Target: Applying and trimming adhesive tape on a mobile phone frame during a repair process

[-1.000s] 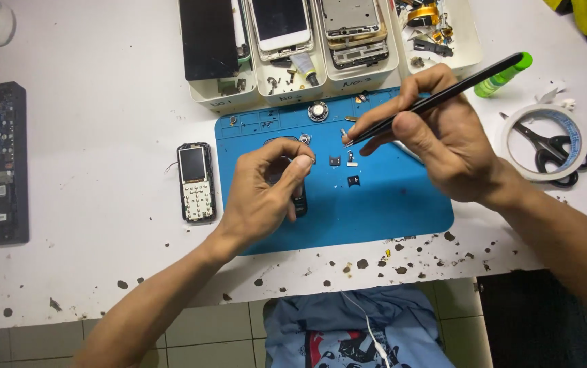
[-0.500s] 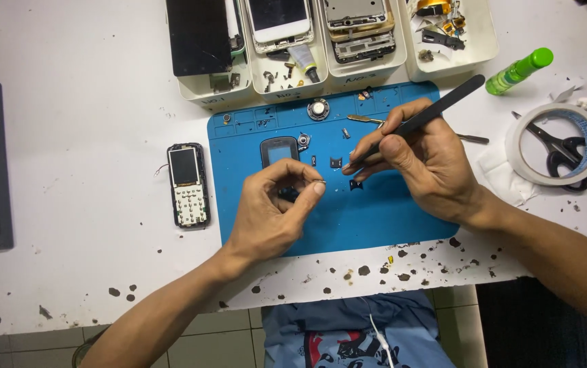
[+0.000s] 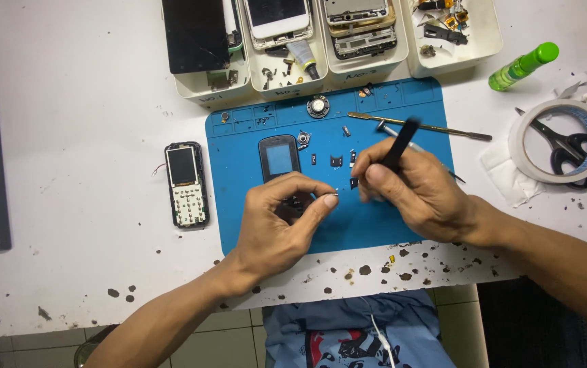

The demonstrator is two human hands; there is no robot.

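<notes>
Both our hands now work over the blue mat (image 3: pixel 252 232) on the counter (image 3: pixel 89 123): our left hand (image 3: pixel 283 221), moved off the phone body (image 3: pixel 280 158) at twelve o'clock, pinches a tiny metal part (image 3: pixel 331 195), while our right hand (image 3: pixel 419 197) grips black tweezers (image 3: pixel 399 144), drawn in closer.

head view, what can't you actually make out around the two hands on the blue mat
- Head view: lower half of the dark phone, covered by the left hand.
- Head view: the tiny part at the left fingertips, too small to identify.
- Head view: tip of the black tool, hidden inside the right hand.
- Head view: trays cut off by the top edge.
</notes>
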